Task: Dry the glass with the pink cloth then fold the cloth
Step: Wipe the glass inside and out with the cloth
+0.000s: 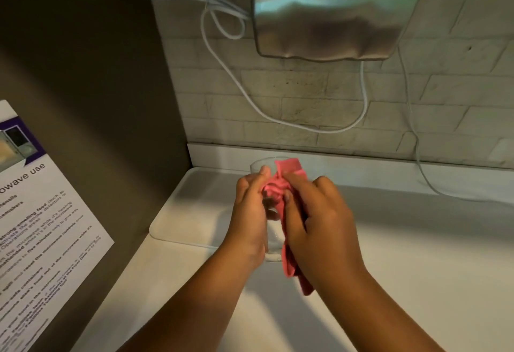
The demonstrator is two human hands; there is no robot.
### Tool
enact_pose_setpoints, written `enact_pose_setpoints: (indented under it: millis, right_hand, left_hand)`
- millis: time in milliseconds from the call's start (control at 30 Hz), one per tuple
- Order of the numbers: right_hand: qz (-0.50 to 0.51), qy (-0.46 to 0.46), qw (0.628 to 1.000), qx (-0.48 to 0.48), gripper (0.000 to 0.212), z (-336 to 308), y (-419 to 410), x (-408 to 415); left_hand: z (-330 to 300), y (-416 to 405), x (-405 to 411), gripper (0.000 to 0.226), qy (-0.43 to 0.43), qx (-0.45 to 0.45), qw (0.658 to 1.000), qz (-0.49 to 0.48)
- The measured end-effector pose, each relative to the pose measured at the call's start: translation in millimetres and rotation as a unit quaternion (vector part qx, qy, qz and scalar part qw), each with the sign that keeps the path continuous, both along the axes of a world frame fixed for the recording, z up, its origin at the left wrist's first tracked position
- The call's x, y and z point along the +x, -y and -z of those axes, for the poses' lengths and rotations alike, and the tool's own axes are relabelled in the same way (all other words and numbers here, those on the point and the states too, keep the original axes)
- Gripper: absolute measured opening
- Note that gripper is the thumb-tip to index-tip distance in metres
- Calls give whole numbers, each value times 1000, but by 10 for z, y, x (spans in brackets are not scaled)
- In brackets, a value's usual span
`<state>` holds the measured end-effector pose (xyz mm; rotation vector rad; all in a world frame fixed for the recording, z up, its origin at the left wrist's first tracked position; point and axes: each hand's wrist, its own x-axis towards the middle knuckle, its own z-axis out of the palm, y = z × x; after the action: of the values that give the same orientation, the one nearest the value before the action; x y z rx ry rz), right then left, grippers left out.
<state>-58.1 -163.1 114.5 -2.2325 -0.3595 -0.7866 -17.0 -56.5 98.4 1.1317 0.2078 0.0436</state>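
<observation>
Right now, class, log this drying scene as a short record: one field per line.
Glass: clear drinking glass, held above the white counter
Cloth: pink cloth, bunched into the glass mouth, tail hanging below
Left hand: left hand grips the glass side
Right hand: right hand presses the cloth
Fold: not yet done
Wall: steel hand dryer

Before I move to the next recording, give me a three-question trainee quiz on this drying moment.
1. True or false: the pink cloth is already folded flat on the counter.
2. Which hand grips the glass itself? A) left hand B) right hand
3. Fill in: a silver ______ hangs on the tiled wall above the hands.

Key
1. False: it is bunched, partly stuffed into the glass.
2. A: the left holds the glass and the right works the cloth.
3. Hand dryer.
</observation>
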Motion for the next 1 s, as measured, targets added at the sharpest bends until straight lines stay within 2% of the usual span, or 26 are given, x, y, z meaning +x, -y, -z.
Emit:
enact_pose_setpoints:
  millis: [67,167,233,367,467,533,633,767,1000]
  right_hand:
    - [-19,7,999,-43,35,74,-38,-87]
    - [-19,25,998,-58,36,72,-53,-56]
    - [-11,21,999,-43,34,9,-68,0]
    - [10,16,1000,14,27,-86,-68,171]
    - [39,0,996,83,28,-122,0,316]
    - [36,3,995,94,28,-112,12,311]
    - [2,4,998,62,27,-20,-53,144]
    - [-3,9,1000,-17,34,75,-145,-42]
    - [10,12,999,29,29,-55,-156,129]
  left_hand:
    - [-6,-32,47,51,-3,-26,1000,5]
    - [9,-23,37,53,-10,-21,999,31]
    - [50,-8,28,52,-10,-7,1000,28]
    - [63,19,-37,69,-12,15,1000,18]
    - [90,37,-76,65,-7,42,999,-1]
    - [73,18,-46,64,4,55,998,-20]
    - [-9,-70,78,59,13,56,998,-40]
    - [-38,-132,146,49,18,10,999,-39]
    - [46,-37,24,63,18,54,998,-10]
